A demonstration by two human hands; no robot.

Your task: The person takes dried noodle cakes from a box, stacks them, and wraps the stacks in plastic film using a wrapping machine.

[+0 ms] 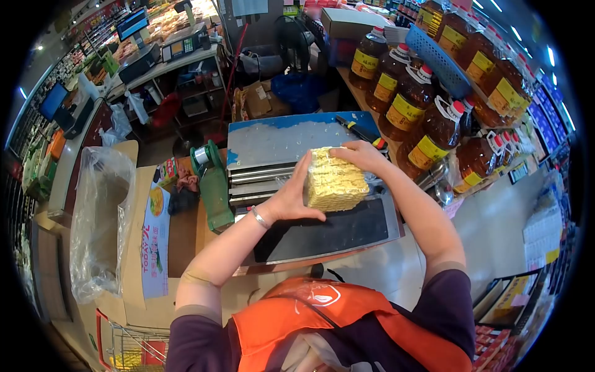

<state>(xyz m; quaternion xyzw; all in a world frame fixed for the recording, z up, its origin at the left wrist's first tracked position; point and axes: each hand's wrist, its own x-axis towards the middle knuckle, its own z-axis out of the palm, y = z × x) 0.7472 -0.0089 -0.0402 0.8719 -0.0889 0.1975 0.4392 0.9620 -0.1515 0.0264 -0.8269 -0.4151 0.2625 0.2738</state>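
Observation:
Both my hands hold a block of stacked yellow dried noodle cakes [338, 183] above the wrapping machine [291, 139]. Against its left side is my left hand [290, 197], thumb pointing along the bottom edge. My right hand [361, 156] grips the top and far right of the block. A bit of clear film shows beside the noodles; how far it wraps them I cannot tell. Below lies the machine's dark flat plate [297, 239], with metal rollers [263, 173] behind it. A tool with yellow and black handles [356, 128] rests on the machine's worn blue-edged top.
Large bottles of brown oil [406, 102] crowd the shelf at right, near my right arm. Left of the machine stand a green tape dispenser [214, 180] and an open carton [158, 242] beside a plastic-lined box [102, 217]. A shopping cart [133, 341] is at lower left.

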